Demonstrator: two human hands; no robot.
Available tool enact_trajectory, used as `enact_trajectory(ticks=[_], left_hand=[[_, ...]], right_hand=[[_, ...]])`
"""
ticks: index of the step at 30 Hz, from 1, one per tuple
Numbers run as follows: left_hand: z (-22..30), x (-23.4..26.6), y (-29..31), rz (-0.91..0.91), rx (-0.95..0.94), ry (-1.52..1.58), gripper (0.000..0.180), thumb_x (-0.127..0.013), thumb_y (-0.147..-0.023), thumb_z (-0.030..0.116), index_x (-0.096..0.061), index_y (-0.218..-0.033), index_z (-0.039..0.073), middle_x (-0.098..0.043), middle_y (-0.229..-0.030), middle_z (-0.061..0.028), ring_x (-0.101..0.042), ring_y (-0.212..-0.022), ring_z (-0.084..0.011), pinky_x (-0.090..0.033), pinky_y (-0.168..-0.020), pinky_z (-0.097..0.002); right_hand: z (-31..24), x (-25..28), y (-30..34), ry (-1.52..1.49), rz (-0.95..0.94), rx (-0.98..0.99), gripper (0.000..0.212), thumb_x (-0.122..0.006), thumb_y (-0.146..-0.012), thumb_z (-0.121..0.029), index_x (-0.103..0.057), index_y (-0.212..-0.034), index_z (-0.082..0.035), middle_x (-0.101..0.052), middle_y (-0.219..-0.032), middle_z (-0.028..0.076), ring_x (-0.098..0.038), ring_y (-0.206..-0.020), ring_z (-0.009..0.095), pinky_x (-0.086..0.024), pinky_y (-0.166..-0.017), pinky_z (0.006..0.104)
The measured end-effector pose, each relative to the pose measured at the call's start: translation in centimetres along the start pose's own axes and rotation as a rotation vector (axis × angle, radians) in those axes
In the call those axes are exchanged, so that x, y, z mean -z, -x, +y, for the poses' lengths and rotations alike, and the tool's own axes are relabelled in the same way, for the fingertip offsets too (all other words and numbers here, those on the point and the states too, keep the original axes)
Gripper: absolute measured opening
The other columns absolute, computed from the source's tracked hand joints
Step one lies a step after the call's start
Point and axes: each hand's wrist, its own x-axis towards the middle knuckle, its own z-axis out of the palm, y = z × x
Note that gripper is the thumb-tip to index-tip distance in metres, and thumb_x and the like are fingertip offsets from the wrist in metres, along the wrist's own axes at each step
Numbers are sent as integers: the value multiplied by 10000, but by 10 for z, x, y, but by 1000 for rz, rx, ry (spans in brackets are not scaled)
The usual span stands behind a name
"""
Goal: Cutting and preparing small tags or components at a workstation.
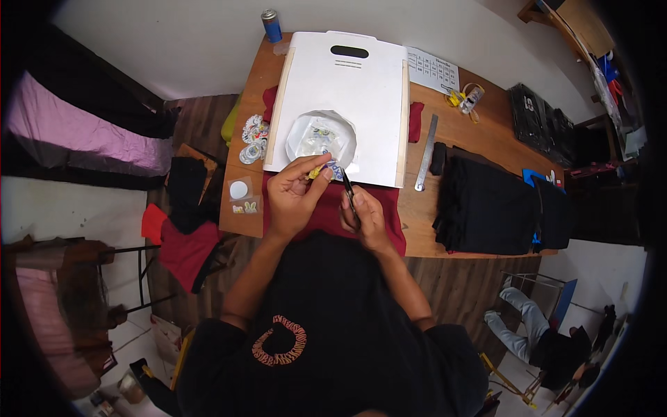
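My left hand (295,194) pinches a small printed cut-out (334,171), clear film with blue and yellow on it. In my right hand (366,215) is a pair of small black scissors (349,186), its tip against the cut-out's right side. Just beyond both hands sits a shallow white paper bowl (299,139) holding clear film scraps (321,135). It rests on the lower part of a white board (347,90) with an oval handle slot. Dark red fabric (379,208) lies under the board and hangs toward me.
Round patches (253,142), a white disc (238,190) and small stickers (244,207) lie left of the board. To its right are a steel ruler (426,153) and stacked black garments (486,205). A blue spray can (272,26) stands at the back. Another person (549,340) is at lower right.
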Motion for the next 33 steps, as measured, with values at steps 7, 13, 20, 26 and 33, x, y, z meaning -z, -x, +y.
enact_trajectory(ticks=[7, 13, 20, 26, 33], left_hand=[[6, 2, -3, -42, 0, -63, 280, -585, -861, -108, -607, -1139, -89, -606, -1096, -135, -598, -949, -121, -486, -821, -204], [7, 2, -5, -78, 34, -40, 285, -581, -863, -109, -603, -1146, -92, -603, -1094, -134, -602, -936, -123, -495, -810, -210], [7, 6, -6, -99, 31, -43, 283, -579, -866, -105, -600, -1148, -95, -604, -1089, -136, -603, -935, -126, -496, -814, -213], [9, 4, -6, -105, 14, -97, 286, -584, -861, -109, -606, -1145, -88, -606, -1086, -136, -602, -948, -127, -492, -821, -210], [9, 5, -7, -107, 1, -113, 277, -589, -857, -109, -614, -1132, -85, -607, -1092, -136, -603, -957, -131, -495, -827, -212]], right_hand=[[0, 0, 1, 2, -1, 4, 353, -369, -1017, -357, -473, -893, -44, -298, -534, -37, -238, -437, 64, -223, -416, 227], [2, 1, 0, -28, -11, 14, 294, -362, -1027, -289, -468, -907, -42, -289, -524, -39, -243, -422, 56, -244, -416, 221], [1, 1, -1, -14, -11, 13, 295, -364, -1027, -291, -468, -906, -43, -281, -520, -43, -239, -420, 55, -241, -416, 222], [1, 2, -1, -13, -8, 0, 296, -369, -1026, -296, -469, -904, -46, -281, -522, -44, -236, -419, 54, -240, -417, 221], [1, 2, -2, -5, -12, -1, 303, -372, -1024, -307, -471, -908, -45, -281, -521, -43, -238, -419, 55, -242, -418, 220]])
